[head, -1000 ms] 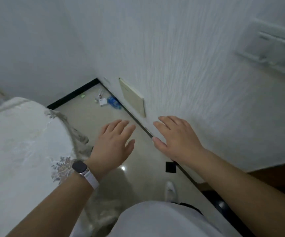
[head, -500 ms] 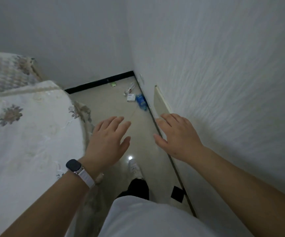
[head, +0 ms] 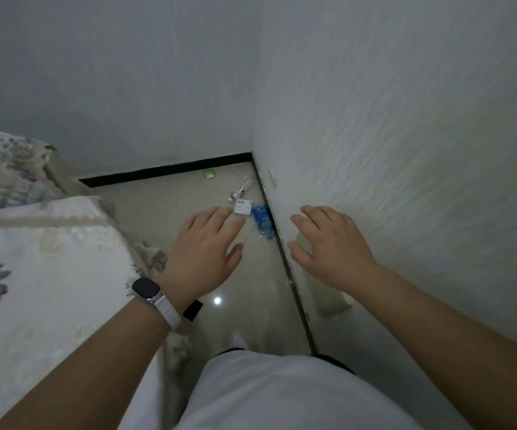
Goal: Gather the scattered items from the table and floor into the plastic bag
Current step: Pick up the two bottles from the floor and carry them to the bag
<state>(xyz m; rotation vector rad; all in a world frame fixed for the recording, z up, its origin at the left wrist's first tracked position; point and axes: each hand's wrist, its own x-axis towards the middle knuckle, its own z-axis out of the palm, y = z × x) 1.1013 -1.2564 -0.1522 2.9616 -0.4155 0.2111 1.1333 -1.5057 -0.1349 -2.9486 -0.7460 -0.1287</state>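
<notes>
Our fingers (head: 217, 217) lie straight and loosely spread on both sides, holding nothing. The left hand (head: 204, 252) and right hand (head: 331, 246) hang palm-down and apart from each other, which we read as readiness to bend and pick up. Beyond the fingertips, in the far corner of the floor (head: 170, 197), lie the scattered items. A white box (head: 242, 208) sits just beside a blue packet (head: 262, 220) against the right wall (head: 406, 150). A small bottle (head: 240, 189) lies farther on, and a green scrap (head: 209, 173) lies by the black skirting (head: 164, 172). To the left hangs a flowered tablecloth (head: 33, 259). We see no plastic bag, so we judge the gathering here not yet begun.
</notes>
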